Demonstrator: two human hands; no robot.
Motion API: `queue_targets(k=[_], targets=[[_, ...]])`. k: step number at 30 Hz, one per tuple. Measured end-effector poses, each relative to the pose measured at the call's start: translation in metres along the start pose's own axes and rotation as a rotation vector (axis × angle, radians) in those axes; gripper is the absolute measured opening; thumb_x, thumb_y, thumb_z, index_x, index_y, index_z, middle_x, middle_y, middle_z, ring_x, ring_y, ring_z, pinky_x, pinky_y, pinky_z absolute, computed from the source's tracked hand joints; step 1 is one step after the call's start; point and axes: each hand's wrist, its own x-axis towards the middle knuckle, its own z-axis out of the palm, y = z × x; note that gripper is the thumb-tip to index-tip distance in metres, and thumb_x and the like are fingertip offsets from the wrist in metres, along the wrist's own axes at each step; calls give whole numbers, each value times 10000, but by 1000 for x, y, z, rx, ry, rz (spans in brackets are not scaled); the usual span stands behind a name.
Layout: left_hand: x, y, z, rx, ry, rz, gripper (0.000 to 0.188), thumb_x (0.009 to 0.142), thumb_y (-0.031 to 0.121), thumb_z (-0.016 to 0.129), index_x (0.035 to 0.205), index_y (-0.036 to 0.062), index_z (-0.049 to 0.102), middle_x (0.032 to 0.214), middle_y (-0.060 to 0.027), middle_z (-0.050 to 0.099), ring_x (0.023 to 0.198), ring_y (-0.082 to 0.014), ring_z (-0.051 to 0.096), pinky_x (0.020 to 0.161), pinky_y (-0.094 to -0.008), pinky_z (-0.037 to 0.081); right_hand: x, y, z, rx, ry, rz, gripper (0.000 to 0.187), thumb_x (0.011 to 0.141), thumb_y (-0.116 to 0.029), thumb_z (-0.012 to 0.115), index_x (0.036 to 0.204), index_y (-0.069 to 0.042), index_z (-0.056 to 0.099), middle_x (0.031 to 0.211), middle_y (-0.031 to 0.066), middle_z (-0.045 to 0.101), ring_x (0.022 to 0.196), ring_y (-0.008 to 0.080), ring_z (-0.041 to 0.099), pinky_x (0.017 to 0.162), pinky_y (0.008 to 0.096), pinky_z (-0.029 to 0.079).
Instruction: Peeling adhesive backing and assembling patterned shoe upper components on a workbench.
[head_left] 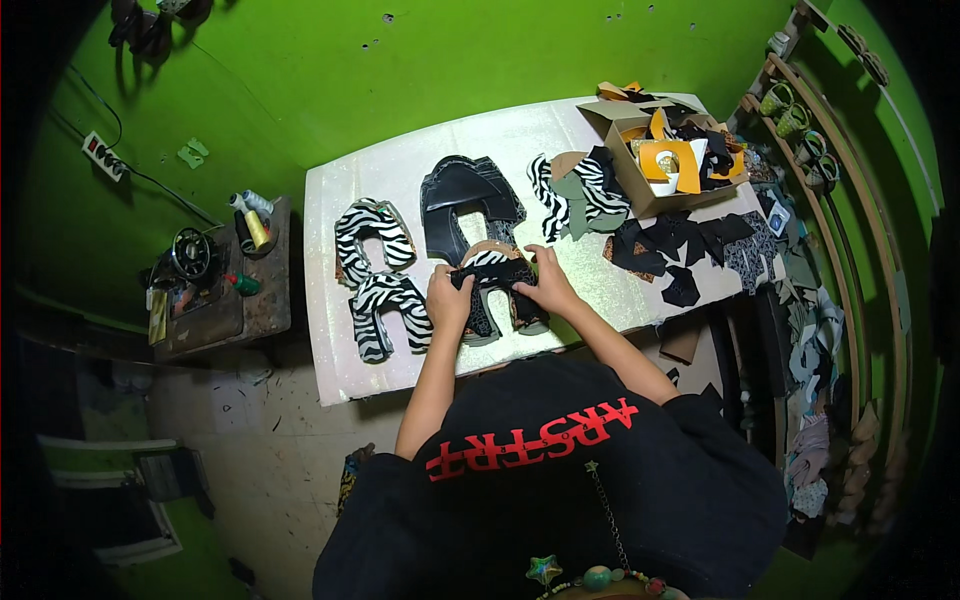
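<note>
My left hand (450, 298) grips the left end of a dark fabric piece (495, 273), thumb on top. At its other end my right hand (551, 288) pinches the same piece, which is stretched level between the two. Below it lies a stack of U-shaped cut pieces (483, 318) with dark patterned, tan and grey-green edges; the fabric and my hands cover part of it. Just beyond are black U-shaped leather-like pieces (465, 195). Left of my left hand sit two piles of zebra-striped U-shaped pieces, a far pile (372, 238) and a near pile (388, 310).
Zebra and olive scraps (577, 195) lie right of the black pieces. A cardboard box (660, 190) full of offcuts stands at the table's (345, 385) far right, with black scraps (690, 240) before it. At left is a sewing machine (190, 255) with thread cones (256, 230).
</note>
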Motion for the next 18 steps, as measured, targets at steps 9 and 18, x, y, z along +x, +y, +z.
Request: queue_targets(k=[9,18], targets=[[-6,15,-5,63,46,27,411,724,176,680,1041,53,449,997,-155,490,900,-345,533,758,-402,436,-13,2,-4,-197,-33,32,589,736,-254,683,1188,-14,391,1052,197,407,961,357,492,817,397,436],[-2,36,-12,122,124,155,476,632,65,707,1044,61,468,1003,-159,473,923,-342,515,789,-394,428,-11,54,-36,-248,355,174,476,739,-178,626,1142,-15,430,1065,203,398,1002,356,430,863,419,372]])
